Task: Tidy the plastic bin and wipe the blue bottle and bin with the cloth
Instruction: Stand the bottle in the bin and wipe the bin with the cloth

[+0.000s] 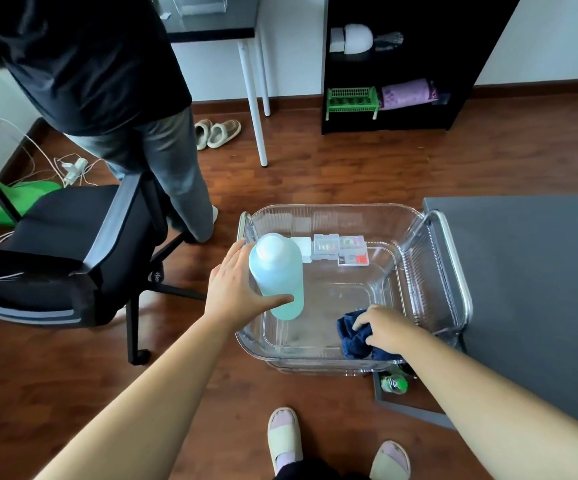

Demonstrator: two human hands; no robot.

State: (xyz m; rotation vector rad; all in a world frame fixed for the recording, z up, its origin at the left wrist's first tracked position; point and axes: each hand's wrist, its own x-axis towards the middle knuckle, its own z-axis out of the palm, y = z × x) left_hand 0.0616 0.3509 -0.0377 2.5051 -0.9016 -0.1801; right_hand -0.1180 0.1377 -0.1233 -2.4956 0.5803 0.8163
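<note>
A clear plastic bin [447,271] stands on the wooden floor beside a dark table. My left hand [235,289] grips the pale blue bottle [277,268] upright inside the bin's left side, thumb across its lower part. My right hand [388,327] presses a dark blue cloth [353,336] against the bin's near right corner, inside it. Small clear boxes [341,250] with coloured contents lie along the bin's far wall.
A dark grey table [530,271] borders the bin on the right. A black office chair [72,258] stands at left, and another person [114,81] stands behind it. A green-capped bottle [395,384] sits under the table edge. My slippered feet [285,438] are below.
</note>
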